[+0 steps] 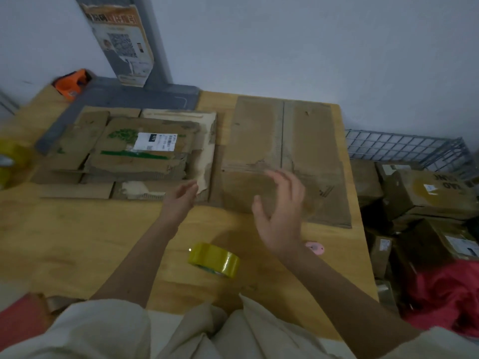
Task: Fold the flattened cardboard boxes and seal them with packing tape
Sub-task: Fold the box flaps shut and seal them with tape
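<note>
stack of flattened boxes (137, 151) left | flat cardboard (285, 141) right | tape roll (213, 259) nearer

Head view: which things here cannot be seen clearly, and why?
- Right hand: motion blur; contact with the flattened cardboard box is unclear.
- White shipping label on the stack of flattened boxes: text too small.
- Yellow tape roll at the left edge: cut off and blurred.
- Pink round object: partly hidden by the right wrist.
</note>
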